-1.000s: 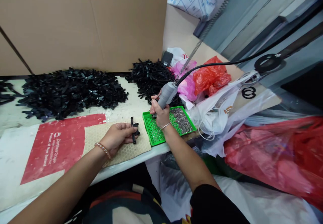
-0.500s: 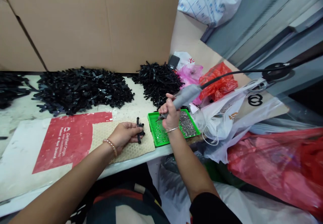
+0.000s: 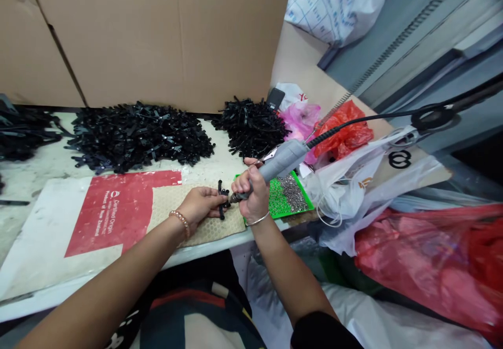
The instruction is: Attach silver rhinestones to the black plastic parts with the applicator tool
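Observation:
My left hand (image 3: 201, 204) pinches a small black plastic part (image 3: 221, 200) and holds it upright on a beige honeycomb mat (image 3: 198, 228). My right hand (image 3: 248, 188) is wrapped round a grey electric screwdriver (image 3: 278, 161) with a black cable. The screwdriver's tip touches the black part from the right. Behind my right hand lies a green tray (image 3: 282, 206) with a heap of small silver screws (image 3: 291, 190).
Two big piles of black plastic parts (image 3: 143, 135) (image 3: 251, 123) lie at the back of the table against a cardboard wall (image 3: 157, 34). A red-and-white sheet (image 3: 106, 215) covers the left. Plastic bags, red (image 3: 428, 254), white (image 3: 353, 181) and pink (image 3: 301, 116), crowd the right.
My right hand has swung the screwdriver from the green tray leftward to the black part in my left hand. The left hand has stayed on the mat.

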Demonstrator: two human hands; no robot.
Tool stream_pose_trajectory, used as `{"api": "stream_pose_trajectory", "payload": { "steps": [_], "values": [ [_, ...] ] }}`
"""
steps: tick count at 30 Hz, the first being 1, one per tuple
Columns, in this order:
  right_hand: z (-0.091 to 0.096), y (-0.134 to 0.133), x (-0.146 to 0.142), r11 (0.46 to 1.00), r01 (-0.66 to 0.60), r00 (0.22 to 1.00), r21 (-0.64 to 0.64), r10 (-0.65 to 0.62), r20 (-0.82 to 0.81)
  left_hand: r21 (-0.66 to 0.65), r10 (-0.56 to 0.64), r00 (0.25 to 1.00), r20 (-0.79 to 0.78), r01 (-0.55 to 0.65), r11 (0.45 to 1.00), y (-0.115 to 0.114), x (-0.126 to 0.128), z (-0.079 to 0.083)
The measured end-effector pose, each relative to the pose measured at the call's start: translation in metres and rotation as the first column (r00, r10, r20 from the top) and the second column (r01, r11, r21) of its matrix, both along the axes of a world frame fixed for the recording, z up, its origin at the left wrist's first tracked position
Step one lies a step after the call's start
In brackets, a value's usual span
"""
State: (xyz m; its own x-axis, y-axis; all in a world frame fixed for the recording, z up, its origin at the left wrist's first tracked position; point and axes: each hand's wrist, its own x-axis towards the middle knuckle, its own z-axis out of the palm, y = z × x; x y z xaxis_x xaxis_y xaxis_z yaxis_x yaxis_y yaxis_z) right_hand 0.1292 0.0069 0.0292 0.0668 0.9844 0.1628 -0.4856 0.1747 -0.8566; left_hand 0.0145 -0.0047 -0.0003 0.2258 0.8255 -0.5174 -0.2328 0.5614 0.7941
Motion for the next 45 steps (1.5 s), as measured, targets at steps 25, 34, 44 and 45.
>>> {"api": "stream_pose_trajectory", "payload": {
  "steps": [25,34,44,45],
  "values": [
    [-0.005,0.0,-0.002,0.998,-0.01,1.0,0.055,0.009,0.006,-0.026,0.015,0.999,-0.032,-0.016,1.0,-0.001,-0.001,0.003],
    [-0.013,-0.002,-0.002,0.984,-0.136,0.987,0.117,0.124,0.102,-0.026,0.007,0.999,-0.041,-0.008,1.0,0.001,0.0,0.0],
    [-0.02,0.001,0.002,0.955,-0.257,0.964,0.149,0.242,0.109,-0.034,0.015,1.0,-0.024,-0.016,0.999,0.002,0.0,-0.002],
    [-0.014,0.001,0.005,0.963,-0.223,0.972,0.15,0.209,0.103,-0.034,0.023,1.0,-0.017,-0.024,0.999,0.002,0.0,-0.002]
  ]
}}
